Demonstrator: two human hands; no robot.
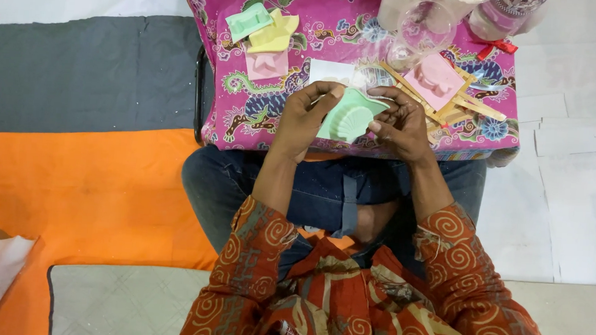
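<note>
Pale green plastic mould (349, 115), squarish with a ribbed, shell-shaped relief on its face, sits between your two hands just above the near edge of the small table draped in magenta floral cloth (246, 115). Your left hand (306, 115) curls around the mould's left edge, fingers closed on it; your right hand (400, 122) grips its right edge, thumb pressed to the front.

Just beyond the mould lies a white square card (329, 70). Right of the mould, a pink moulded block (433, 79) rests on a stack of flat wooden sticks (473, 106). Left and beyond, a mint green mould (248, 21), a yellow mould (276, 34) and a pink mould (266, 64) overlap. At the table's far edge stand a clear plastic cup (423, 31) and white tubs (400, 3); their labels cannot be made out.
</note>
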